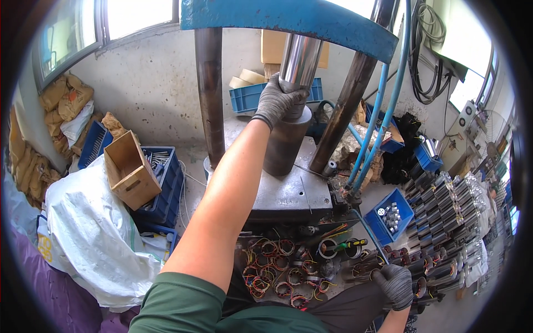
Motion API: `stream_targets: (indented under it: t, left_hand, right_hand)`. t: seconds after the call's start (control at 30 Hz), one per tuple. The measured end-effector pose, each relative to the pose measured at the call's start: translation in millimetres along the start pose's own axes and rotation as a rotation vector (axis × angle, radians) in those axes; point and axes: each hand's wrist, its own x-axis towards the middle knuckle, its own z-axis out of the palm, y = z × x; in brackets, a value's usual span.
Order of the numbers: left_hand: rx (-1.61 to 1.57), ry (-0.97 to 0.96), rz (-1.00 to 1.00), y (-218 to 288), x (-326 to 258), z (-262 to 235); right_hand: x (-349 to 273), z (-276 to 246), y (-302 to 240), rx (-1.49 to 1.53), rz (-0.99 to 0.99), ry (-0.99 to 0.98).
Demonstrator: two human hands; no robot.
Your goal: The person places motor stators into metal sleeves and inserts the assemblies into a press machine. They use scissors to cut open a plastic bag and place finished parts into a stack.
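A grey metal press bed [266, 197] is carrying the work between two dark round steel posts [209, 94], and a blue painted steel crossbeam [288, 16] is spanning overhead. A marked pale wall [144, 83] is standing behind. On my left, a light-brown wooden box [130, 172] is resting by a blue plastic crate [168, 201] of metal rods; a white woven sack [94, 222] is lying nearer me. On my right, a blue plastic bin [408, 208] is holding small silver parts beside rows of silver metal cylinders [444, 216].

The polished silver metal column [302, 58] is showing bright reflections, its narrower lower end meeting a thick dark-grey metal cylinder [284, 152] upright on the bed. My grey-gloved left hand [279, 101] is reaching there, its fingers clamping around that lower end. My grey-gloved right hand [395, 286] is hovering near a thin blue metal lever [369, 230], fingers bent; whether they are gripping, I cannot tell.
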Motion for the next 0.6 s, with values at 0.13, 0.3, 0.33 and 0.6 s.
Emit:
stream_targets:
  t: [0.13,0.3,0.33,0.6]
  left_hand:
    - [0.035,-0.004,0.019,3.6,0.4,1.7]
    - [-0.028,-0.021,0.068,-9.0,9.2,2.4]
    - [-0.026,-0.021,0.064,-12.4,9.3,3.9]
    - [-0.096,-0.06,0.125,-24.4,16.6,4.7]
  right_hand:
    - [0.5,-0.2,-0.5,-0.019,0.014,-0.006]
    - [2.7,-5.7,-5.8,0.013,0.028,-0.007]
    - [5.3,-9.0,-6.6,0.05,0.044,-0.035]
    - [107.2,-43.4,0.2,-0.011,-0.234,0.55]
